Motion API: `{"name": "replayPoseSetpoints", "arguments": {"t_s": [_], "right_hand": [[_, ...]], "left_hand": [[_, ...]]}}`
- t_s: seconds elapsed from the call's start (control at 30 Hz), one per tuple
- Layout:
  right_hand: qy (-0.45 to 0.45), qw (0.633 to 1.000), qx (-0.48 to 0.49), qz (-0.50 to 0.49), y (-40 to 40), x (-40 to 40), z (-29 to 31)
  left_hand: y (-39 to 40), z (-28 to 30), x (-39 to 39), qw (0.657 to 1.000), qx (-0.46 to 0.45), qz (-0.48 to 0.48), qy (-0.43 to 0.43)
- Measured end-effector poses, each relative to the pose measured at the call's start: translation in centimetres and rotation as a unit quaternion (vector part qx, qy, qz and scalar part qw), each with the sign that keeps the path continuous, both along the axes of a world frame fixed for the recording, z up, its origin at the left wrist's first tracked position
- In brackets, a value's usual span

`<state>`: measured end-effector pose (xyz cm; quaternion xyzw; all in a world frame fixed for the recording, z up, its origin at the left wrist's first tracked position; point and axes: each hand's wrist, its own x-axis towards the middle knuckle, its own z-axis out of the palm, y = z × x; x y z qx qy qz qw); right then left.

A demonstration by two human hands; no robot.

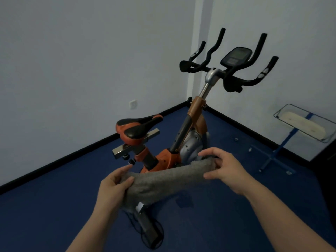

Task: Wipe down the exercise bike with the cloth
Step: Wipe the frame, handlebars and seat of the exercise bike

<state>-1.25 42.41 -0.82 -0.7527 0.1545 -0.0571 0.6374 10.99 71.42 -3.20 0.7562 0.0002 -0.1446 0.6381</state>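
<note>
An orange and black exercise bike [192,124] stands in the room's corner, with a black and orange saddle [136,128], black handlebars [234,70] and a small console [235,56]. A grey cloth [163,180] is stretched in the air in front of the bike's lower frame. My left hand [113,186] grips its lower left end, thumb over the top. My right hand [223,168] pinches its upper right end. The cloth hides part of the bike's base and touches no part of the bike that I can see.
Blue floor runs to white walls with a black skirting. A blue-framed stand with a wire tray [305,122] sits at the right wall. A black cable [143,231] lies by the bike's rear foot. A wall socket [132,104] is behind the saddle.
</note>
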Motion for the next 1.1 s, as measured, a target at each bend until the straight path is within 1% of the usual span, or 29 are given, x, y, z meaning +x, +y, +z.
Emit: {"name": "replayPoseSetpoints", "arguments": {"t_s": [0.07,0.17,0.23,0.33,0.5,0.57,0.63,0.77,0.87,1.0,1.1], "right_hand": [[0.014,0.997,-0.07,-0.036,0.5,-0.4,0.0],[0.015,0.986,-0.136,-0.095,0.1,-1.2,0.0],[0.021,0.973,-0.186,-0.138,-0.5,-1.7,0.2],[0.039,0.951,-0.255,-0.168,-1.3,-2.8,0.2],[0.038,0.948,-0.261,-0.179,-2.7,-4.7,0.6],[0.055,0.953,-0.245,-0.171,-3.0,-4.9,0.6],[0.061,0.962,-0.209,-0.164,-3.0,-4.9,0.3],[0.025,0.974,-0.108,-0.199,-3.0,-4.9,0.2],[-0.003,0.978,-0.023,-0.207,-3.1,-4.9,0.2],[-0.004,0.977,0.02,-0.213,-3.4,-4.7,0.4],[0.009,0.97,0.039,-0.238,-3.2,-4.4,0.2]], "left_hand": [[0.1,-0.1,0.8,1.0,0.003,-0.019,-0.005],[-0.6,-0.3,1.2,0.997,0.038,-0.044,-0.049],[-1.4,-0.3,0.9,0.993,0.067,-0.054,-0.083],[-2.6,-0.3,0.3,0.984,0.112,-0.069,-0.116],[-3.8,-0.1,-0.1,0.97,0.156,-0.094,-0.158],[-4.1,0.1,0.0,0.962,0.177,-0.109,-0.179],[-4.7,0.2,0.1,0.963,0.167,-0.112,-0.18],[-5.9,0.2,-0.2,0.986,0.084,-0.113,-0.087],[-6.6,0.7,-0.3,0.995,0.037,-0.095,-0.01],[-7.3,1.1,-0.2,0.995,-0.01,-0.07,0.076],[-7.6,1.1,-0.4,0.981,-0.077,-0.072,0.162]]}}
